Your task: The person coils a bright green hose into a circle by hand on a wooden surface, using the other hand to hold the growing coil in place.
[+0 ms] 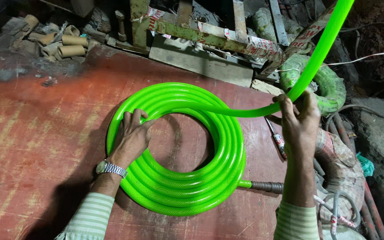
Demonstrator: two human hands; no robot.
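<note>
A bright green hose [181, 186] lies coiled in a flat ring on a worn red table [36, 146], near the middle of the view. The left hand [132, 135] rests on the coil at about 9 o'clock of the ring, palm down, fingers spread and bent over the inner turns; it presses the coil and does not close around it. A metal watch [110, 168] sits on this wrist, above a striped sleeve [90, 218].

The right hand [299, 120] is at 3 o'clock from the coil, just past the table edge. It is closed around the free length of the hose, which comes from the top of the ring, passes through the fist and rises toward 1 o'clock out of the view.

At 4 o'clock of the coil a dark ribbed fitting [266, 186] sticks out from the hose end. A small tool [277, 140] lies on the table just left of the right wrist. At 11 o'clock, well apart, some cardboard tubes [67, 44] lie in a heap. Behind the right hand is another coil [330, 89], wrapped and dull green.
</note>
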